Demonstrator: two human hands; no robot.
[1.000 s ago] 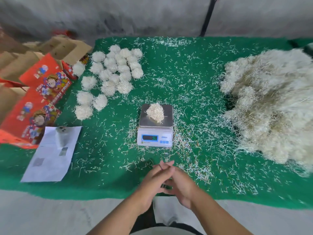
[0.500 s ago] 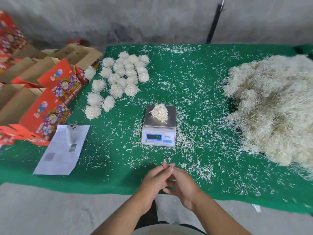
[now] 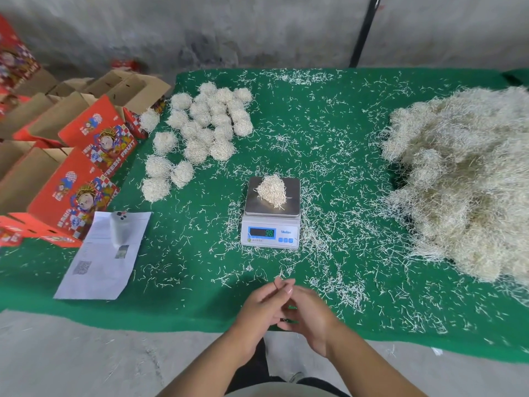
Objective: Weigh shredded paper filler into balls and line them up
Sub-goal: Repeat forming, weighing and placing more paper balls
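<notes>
A green table, strewn with loose paper shreds, stands against a grey concrete wall; from left to right it carries red fruit boxes, a printed sheet, a cluster of finished paper balls, a scale with one ball on its pan, and a big heap of filler. At the near edge the left hand and right hand meet, fingers loosely overlapping. Whether they pinch a strand, I cannot tell.
</notes>
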